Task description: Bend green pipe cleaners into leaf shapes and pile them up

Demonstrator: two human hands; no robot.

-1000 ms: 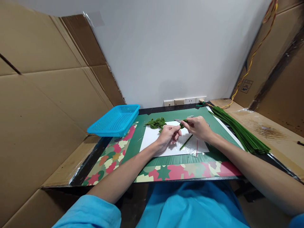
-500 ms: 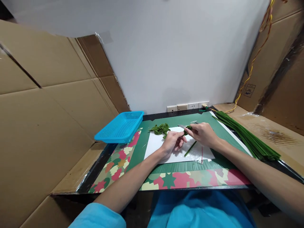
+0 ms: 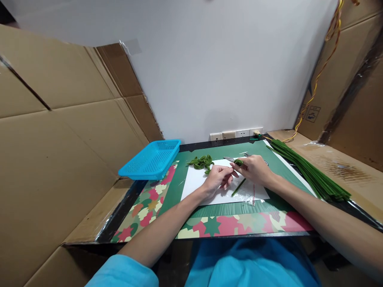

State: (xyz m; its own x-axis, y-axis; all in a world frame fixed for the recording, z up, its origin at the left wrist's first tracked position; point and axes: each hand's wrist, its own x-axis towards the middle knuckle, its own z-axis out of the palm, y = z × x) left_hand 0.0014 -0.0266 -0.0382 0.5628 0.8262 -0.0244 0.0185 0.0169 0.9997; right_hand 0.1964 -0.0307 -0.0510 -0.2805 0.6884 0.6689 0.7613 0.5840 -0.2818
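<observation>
My left hand [image 3: 219, 177] and my right hand [image 3: 253, 169] meet over a white sheet [image 3: 197, 184] on the green mat [image 3: 227, 210]. Both pinch a green pipe cleaner [image 3: 238, 186]. Its coiled top [image 3: 238, 162] sits at my right fingertips, and its straight tail slants down onto the sheet. A grey metal tool [image 3: 228, 159] pokes out to the left of my right fingers. A small heap of curled green pieces [image 3: 201, 162] lies at the sheet's far left corner, just beyond my left hand.
A blue plastic basket [image 3: 151, 162] stands at the table's left edge. A long bundle of straight green pipe cleaners [image 3: 308, 172] lies along the right side. Cardboard panels wall both sides, wall sockets [image 3: 236, 133] sit at the back, and a yellow cable [image 3: 317, 75] hangs at right.
The view has tilted up slightly. My hands have drawn a little closer together over the sheet, still working the same green pipe cleaner.
</observation>
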